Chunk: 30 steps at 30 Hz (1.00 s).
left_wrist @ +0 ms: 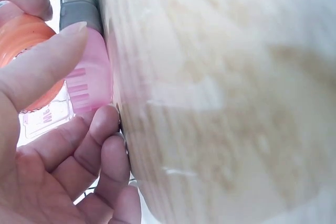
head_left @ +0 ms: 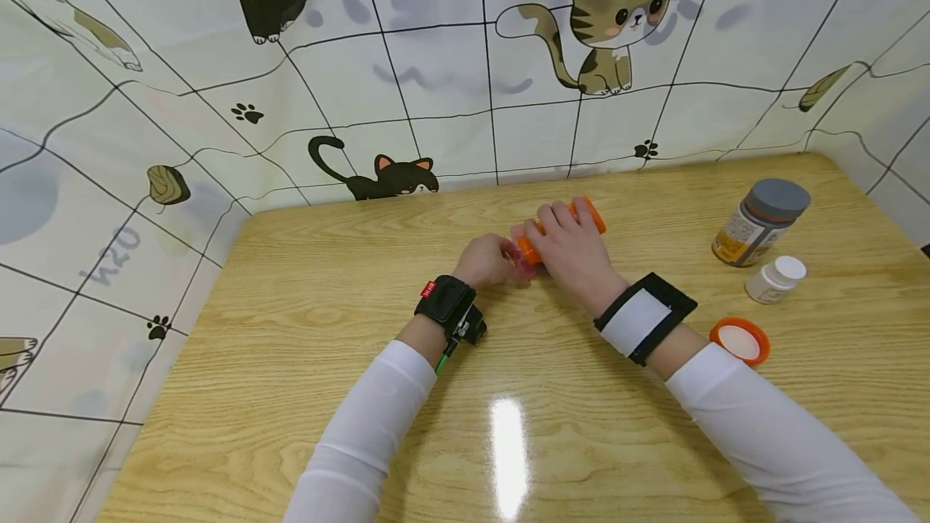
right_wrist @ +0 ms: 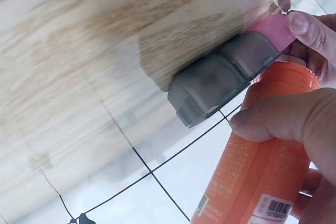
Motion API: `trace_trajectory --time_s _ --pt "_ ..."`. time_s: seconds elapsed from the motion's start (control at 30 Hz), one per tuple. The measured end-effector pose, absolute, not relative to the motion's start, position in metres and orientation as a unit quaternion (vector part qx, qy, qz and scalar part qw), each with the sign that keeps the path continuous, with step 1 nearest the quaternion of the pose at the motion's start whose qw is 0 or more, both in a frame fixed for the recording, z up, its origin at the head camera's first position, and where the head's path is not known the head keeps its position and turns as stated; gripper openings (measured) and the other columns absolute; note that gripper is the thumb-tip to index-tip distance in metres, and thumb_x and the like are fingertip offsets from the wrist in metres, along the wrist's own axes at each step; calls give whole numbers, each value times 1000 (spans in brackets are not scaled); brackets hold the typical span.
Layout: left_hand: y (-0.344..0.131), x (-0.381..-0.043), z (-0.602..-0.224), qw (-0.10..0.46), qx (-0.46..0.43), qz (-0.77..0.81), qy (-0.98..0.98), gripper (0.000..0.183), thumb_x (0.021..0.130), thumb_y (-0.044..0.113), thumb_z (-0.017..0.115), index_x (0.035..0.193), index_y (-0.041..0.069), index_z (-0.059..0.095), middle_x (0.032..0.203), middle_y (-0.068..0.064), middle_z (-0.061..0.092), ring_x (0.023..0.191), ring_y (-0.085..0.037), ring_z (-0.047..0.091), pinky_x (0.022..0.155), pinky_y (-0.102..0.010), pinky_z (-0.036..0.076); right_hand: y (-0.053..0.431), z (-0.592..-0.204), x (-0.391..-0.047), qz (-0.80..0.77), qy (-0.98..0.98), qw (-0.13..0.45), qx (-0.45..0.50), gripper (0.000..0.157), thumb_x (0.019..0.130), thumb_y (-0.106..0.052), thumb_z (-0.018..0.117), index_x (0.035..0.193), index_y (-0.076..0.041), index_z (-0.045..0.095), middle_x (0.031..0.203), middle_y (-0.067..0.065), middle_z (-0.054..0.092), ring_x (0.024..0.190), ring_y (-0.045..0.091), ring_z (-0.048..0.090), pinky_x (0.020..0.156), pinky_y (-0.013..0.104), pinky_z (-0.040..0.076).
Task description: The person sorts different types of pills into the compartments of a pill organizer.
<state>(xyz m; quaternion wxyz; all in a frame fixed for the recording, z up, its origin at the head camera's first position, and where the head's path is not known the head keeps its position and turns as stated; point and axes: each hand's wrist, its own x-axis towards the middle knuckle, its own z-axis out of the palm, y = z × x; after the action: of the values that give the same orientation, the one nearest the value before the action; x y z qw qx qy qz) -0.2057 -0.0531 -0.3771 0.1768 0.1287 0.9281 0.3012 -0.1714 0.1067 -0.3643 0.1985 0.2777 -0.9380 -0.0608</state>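
Near the back middle of the table, my left hand [head_left: 483,261] holds a pink and grey plastic pill organizer [left_wrist: 90,72]. Its thumb and fingers pinch the pink section. The grey section [right_wrist: 207,80], made of lidded compartments, lies close to the tabletop. My right hand [head_left: 572,253] grips an orange bottle [right_wrist: 257,163] with printed labels and a barcode. The bottle is tilted, its uncapped mouth end right beside the organizer and the left fingers [right_wrist: 315,38]. Whether anything is coming out of the bottle cannot be seen.
On the right of the table stand a jar with a grey lid [head_left: 759,220] and a small white bottle [head_left: 776,279]. An orange cap [head_left: 739,341] lies nearer, inner side up, beside the right forearm. A cat-printed sheet [head_left: 450,63] hangs behind the table.
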Motion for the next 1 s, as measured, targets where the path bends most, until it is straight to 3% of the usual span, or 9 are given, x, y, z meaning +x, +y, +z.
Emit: trace_trajectory --time_s 0.4,0.67,1.0 --pt "-54 -206 -378 171 129 297 931 32 69 28 81 89 8 66 78 -2 61 72 -18 48 57 -23 34 104 -369 -173 -87 -911 255 311 29 83 3 60 109 -7 53 101 15 46 101 33 40 96 50 27" --pt "-53 -206 -379 175 125 305 928 29 69 30 80 85 10 66 78 -1 60 73 -18 48 57 -23 33 107 -370 -174 -34 -930 219 292 33 83 3 61 113 -9 57 104 17 47 105 35 39 99 53 23" --pt "-53 -207 -380 170 125 310 927 29 69 30 81 85 10 68 77 0 62 73 -18 48 57 -23 33 106 -372 -174 -49 -926 226 298 33 82 3 60 112 -9 55 103 16 46 105 34 37 99 52 22"
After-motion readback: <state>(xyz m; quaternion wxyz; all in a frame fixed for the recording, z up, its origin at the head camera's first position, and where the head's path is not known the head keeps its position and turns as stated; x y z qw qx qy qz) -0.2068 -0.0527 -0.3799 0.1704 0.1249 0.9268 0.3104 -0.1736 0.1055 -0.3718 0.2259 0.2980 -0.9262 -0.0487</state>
